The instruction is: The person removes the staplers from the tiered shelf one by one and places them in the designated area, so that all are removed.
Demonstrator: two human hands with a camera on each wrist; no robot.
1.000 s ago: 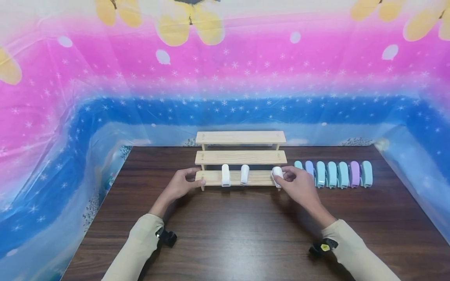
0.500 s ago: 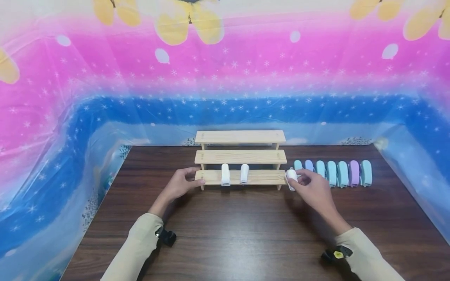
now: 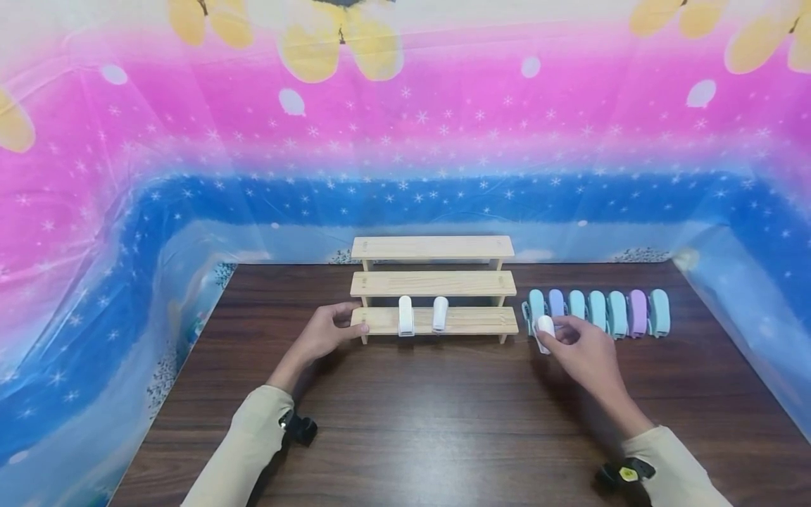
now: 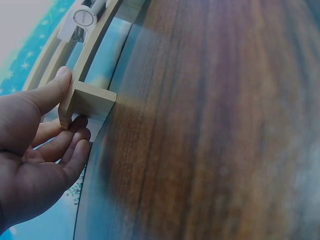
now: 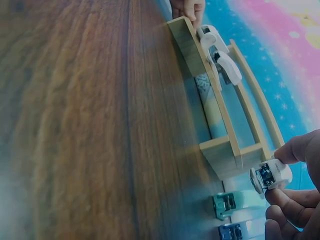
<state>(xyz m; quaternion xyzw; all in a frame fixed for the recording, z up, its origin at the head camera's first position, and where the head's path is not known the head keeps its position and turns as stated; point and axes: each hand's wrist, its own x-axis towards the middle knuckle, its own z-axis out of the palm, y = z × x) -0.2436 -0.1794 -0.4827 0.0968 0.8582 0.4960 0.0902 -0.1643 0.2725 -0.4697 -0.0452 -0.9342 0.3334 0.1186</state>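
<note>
My left hand [image 3: 324,334] grips the left end of the lowest shelf of a three-step wooden rack [image 3: 475,320]. In the left wrist view the thumb [image 4: 54,89] lies on the board, fingers curled beneath it. Between thumb and fingers my right hand [image 3: 588,353] pinches a small white hole punch [image 3: 545,335], off the rack's right end and in front of a row of similar punches. Its metal mechanism shows in the right wrist view [image 5: 278,174]. Two white hole punches, one at left [image 3: 405,317] and another beside it [image 3: 440,315], sit on the lowest shelf.
Right of the rack stands a row of several punches, including teal [image 3: 617,315], blue [image 3: 556,303] and purple [image 3: 638,314] ones. A patterned cloth [image 3: 405,141] hangs behind the dark wooden table [image 3: 412,422]. Two higher shelves rise behind the lowest one.
My right hand has carried the white hole punch off the lowest shelf's right end, rightward and toward me. The left hand has stayed on the rack.
</note>
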